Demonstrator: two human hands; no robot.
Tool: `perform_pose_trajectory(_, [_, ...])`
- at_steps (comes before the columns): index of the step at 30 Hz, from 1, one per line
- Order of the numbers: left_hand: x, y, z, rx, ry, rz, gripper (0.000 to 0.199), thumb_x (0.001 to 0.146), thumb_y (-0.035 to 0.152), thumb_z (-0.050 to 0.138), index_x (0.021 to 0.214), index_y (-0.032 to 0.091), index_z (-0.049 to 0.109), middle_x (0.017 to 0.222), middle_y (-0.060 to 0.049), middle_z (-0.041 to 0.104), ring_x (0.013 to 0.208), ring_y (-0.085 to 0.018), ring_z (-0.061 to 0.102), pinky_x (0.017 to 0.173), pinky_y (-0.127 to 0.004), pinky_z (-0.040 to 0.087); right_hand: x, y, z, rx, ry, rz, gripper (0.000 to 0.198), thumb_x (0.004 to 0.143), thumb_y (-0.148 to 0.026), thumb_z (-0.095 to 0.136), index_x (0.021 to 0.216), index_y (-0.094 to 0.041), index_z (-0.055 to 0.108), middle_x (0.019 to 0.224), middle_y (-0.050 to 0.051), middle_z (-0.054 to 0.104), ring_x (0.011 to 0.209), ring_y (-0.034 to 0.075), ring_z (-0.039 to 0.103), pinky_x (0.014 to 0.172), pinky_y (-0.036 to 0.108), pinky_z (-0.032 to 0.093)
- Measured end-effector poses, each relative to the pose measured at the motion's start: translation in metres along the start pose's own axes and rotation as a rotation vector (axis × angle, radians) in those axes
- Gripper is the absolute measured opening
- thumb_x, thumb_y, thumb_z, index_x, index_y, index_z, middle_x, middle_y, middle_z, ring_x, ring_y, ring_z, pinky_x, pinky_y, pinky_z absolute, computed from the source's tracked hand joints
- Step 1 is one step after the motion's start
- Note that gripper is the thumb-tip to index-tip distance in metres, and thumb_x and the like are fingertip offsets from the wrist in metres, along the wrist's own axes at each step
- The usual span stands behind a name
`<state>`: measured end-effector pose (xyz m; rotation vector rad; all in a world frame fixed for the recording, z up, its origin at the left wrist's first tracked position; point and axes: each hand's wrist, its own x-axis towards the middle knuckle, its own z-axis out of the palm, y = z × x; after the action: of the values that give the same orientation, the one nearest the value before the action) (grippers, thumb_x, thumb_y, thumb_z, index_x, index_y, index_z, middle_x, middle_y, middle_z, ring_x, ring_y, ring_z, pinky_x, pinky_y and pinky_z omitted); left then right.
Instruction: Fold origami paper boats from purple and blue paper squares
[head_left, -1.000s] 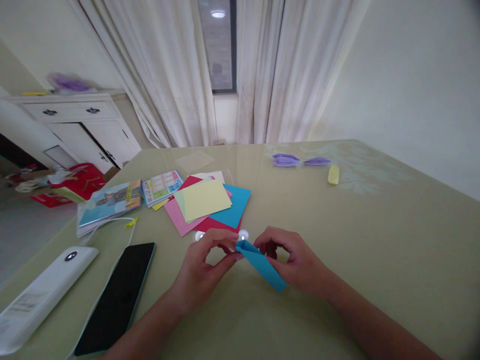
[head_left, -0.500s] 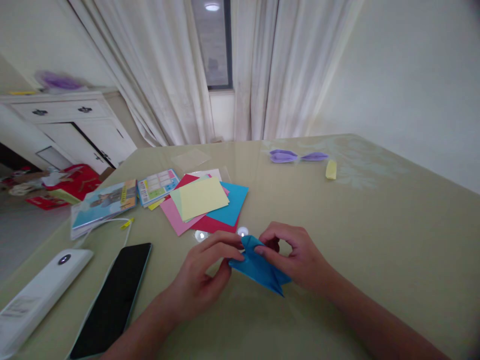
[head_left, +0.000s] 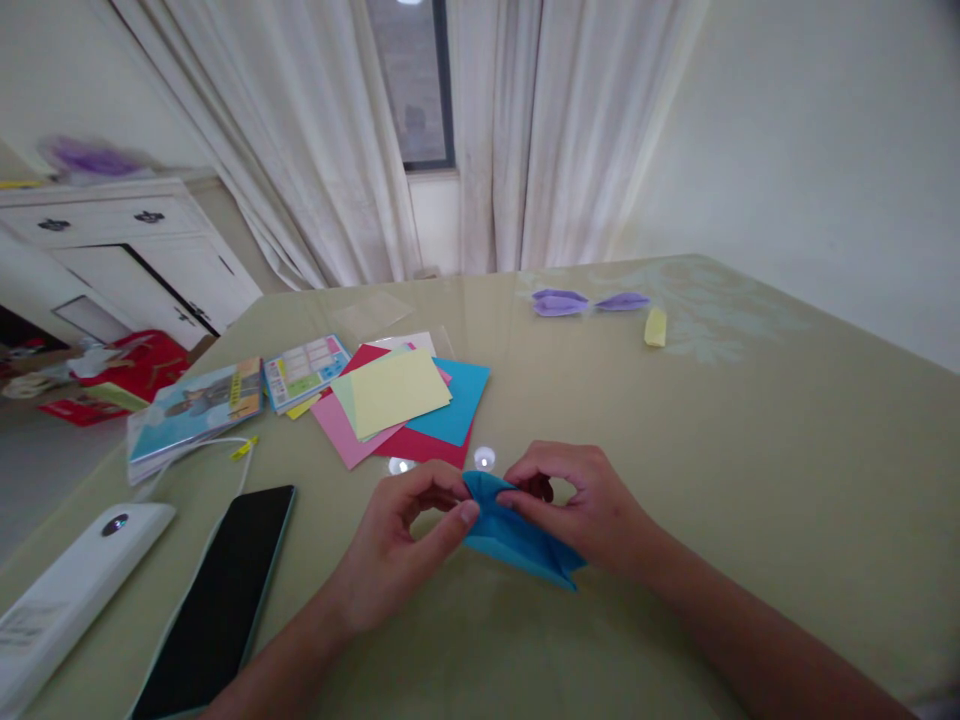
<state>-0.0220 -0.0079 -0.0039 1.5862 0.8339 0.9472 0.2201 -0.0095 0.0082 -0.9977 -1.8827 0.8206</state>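
A folded sheet of blue origami paper [head_left: 517, 540] is held between both hands just above the table, creased into layers with a pointed corner toward the lower right. My left hand [head_left: 405, 545] pinches its upper left edge between thumb and fingers. At the upper edge, a little to the right, my right hand [head_left: 581, 500] grips the paper with thumb and forefinger. Some of the right fingertips are hidden behind the sheet. Beyond the hands lies a loose stack of coloured paper squares, with a pale yellow sheet [head_left: 401, 395] on top and a blue sheet [head_left: 457, 400] under it.
On the left lie a black phone [head_left: 217, 600], a white power bank [head_left: 82, 600] with a cable, a booklet [head_left: 199, 405] and a printed card pack [head_left: 306, 370]. Purple folded paper pieces [head_left: 560, 303] and a small yellow folded paper [head_left: 655, 328] lie at the far right.
My left thumb has moved up from beneath the blue paper onto its near left edge. The paper's top now looks more spread. The whole view has shifted slightly.
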Motion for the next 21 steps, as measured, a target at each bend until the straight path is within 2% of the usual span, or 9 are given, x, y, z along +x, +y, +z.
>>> perform_pose_trajectory(5, [0.000,-0.003,-0.005,-0.076,0.047,-0.041,0.013,0.102,0.034,0.073,0.100,0.022,0.069,0.088,0.000,0.071,0.079,-0.013,0.070,0.068,-0.020,0.058,-0.001,0.004,0.000,0.001,-0.031,0.004,0.022,0.098,-0.040,0.079,0.093,-0.019,0.080,0.079,0.003,0.075,0.066,0.014,0.065,0.063,0.025,0.051])
perform_pose_trajectory(7, [0.001,-0.003,-0.009,-0.084,0.013,-0.012,0.013,0.105,0.032,0.069,0.116,0.025,0.070,0.097,-0.002,0.075,0.085,-0.014,0.074,0.073,-0.022,0.061,-0.002,0.005,0.000,0.014,-0.037,0.031,0.023,0.098,-0.042,0.079,0.101,-0.020,0.079,0.084,0.003,0.078,0.067,0.014,0.066,0.064,0.025,0.053])
perform_pose_trajectory(10, [0.002,-0.002,-0.015,-0.073,-0.083,0.045,0.030,0.108,0.029,0.064,0.138,0.031,0.067,0.109,-0.005,0.079,0.093,-0.016,0.078,0.081,-0.027,0.066,-0.002,0.006,-0.002,0.011,-0.054,0.034,0.024,0.098,-0.043,0.079,0.109,-0.021,0.078,0.091,0.003,0.080,0.070,0.014,0.068,0.066,0.024,0.054])
perform_pose_trajectory(12, [0.004,-0.002,-0.017,-0.036,-0.122,0.064,0.030,0.107,0.027,0.065,0.136,0.030,0.071,0.110,-0.006,0.081,0.093,-0.017,0.079,0.082,-0.027,0.067,-0.002,0.006,-0.002,-0.011,-0.071,-0.001,0.022,0.100,-0.042,0.077,0.110,-0.022,0.078,0.092,0.003,0.080,0.072,0.014,0.069,0.068,0.024,0.054])
perform_pose_trajectory(15, [0.006,-0.002,-0.018,0.050,-0.101,0.122,0.027,0.102,0.027,0.073,0.129,0.029,0.077,0.110,-0.006,0.083,0.091,-0.018,0.081,0.079,-0.025,0.067,-0.002,0.006,-0.003,-0.049,-0.083,-0.071,0.020,0.104,-0.040,0.073,0.110,-0.022,0.078,0.095,0.004,0.081,0.075,0.014,0.071,0.072,0.024,0.055])
perform_pose_trajectory(18, [0.007,-0.003,-0.019,0.186,-0.073,0.255,0.033,0.099,0.024,0.076,0.131,0.032,0.077,0.113,-0.005,0.084,0.094,-0.018,0.081,0.081,-0.025,0.067,-0.002,0.006,-0.003,-0.067,-0.087,-0.142,0.019,0.106,-0.038,0.070,0.110,-0.022,0.080,0.096,0.005,0.082,0.080,0.016,0.073,0.076,0.025,0.056])
perform_pose_trajectory(21, [0.008,-0.002,-0.021,0.321,-0.100,0.391,0.028,0.099,0.023,0.076,0.126,0.031,0.080,0.109,-0.005,0.085,0.098,-0.020,0.081,0.087,-0.028,0.067,-0.002,0.006,-0.004,-0.066,-0.117,-0.174,0.020,0.108,-0.036,0.067,0.109,-0.022,0.081,0.097,0.006,0.082,0.085,0.017,0.075,0.078,0.026,0.056])
